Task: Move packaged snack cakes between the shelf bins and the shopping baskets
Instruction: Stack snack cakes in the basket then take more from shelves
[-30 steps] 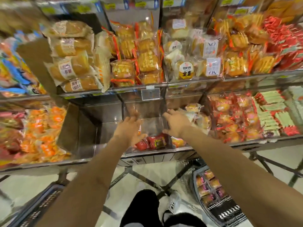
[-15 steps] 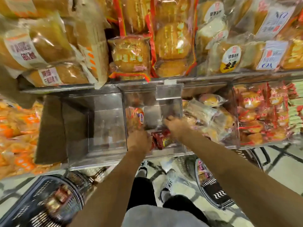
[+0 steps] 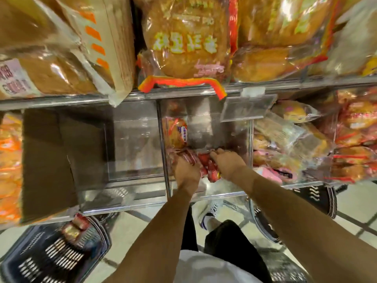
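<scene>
You're at a shop shelf of clear acrylic bins (image 3: 134,139), leaning in close under an upper shelf stacked with bagged bread and cakes. Far to the left of your hands, orange packets fill one bin, and a brown cardboard panel (image 3: 51,160) stands between it and a clear bin that looks bare. Below your left forearm, a dark shopping basket (image 3: 51,258) sits on the floor with a few red-wrapped packets (image 3: 74,227) at its far rim, so I'd judge some cakes have already gone across.

Your left hand (image 3: 186,172) is down in the middle bin, fingers curled over a red-and-white wrapped snack cake (image 3: 188,157). Touching that pile from the other side, your right hand (image 3: 227,163) is curled onto the red snack cakes (image 3: 206,166); how many packets it has hold of I cannot tell. One orange-wrapped cake (image 3: 176,131) leans at the back of this bin, beyond your knuckles.

To the right of your right hand the next bin is heaped with clear-wrapped buns (image 3: 289,135), and a second basket (image 3: 318,201) shows below your right forearm; its contents are hidden.

The middle bin looks nearly emptied: only this small pile is left to lift out and drop into a basket
</scene>
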